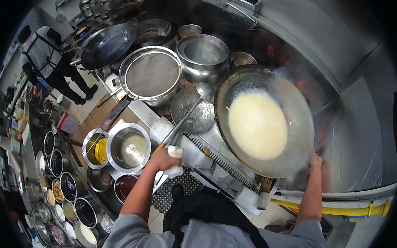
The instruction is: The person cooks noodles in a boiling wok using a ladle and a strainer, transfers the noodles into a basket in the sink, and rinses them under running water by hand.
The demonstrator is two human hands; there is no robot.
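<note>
My left hand [164, 160] is closed around the handle of a metal ladle [187, 118], with a folded white cloth [175, 162] bunched in the same hand. The ladle's bowl end lies by a round perforated skimmer [184, 106]. To the right, a large wok [297, 133] holds pale yellow, creamy liquid [257, 126] and rests over the stove. My right hand [315, 159] is at the wok's lower right edge; its fingers are mostly hidden, and whether it grips the rim or something below does not show.
A strainer [153, 75] sits over a pot beside a lidded steel pot [203, 51]. Two metal containers, one with yellow oil [101, 150] and one with cloudy liquid [134, 148], stand left of me. Several ingredient bowls line the left counter. Another person [47, 59] stands far left.
</note>
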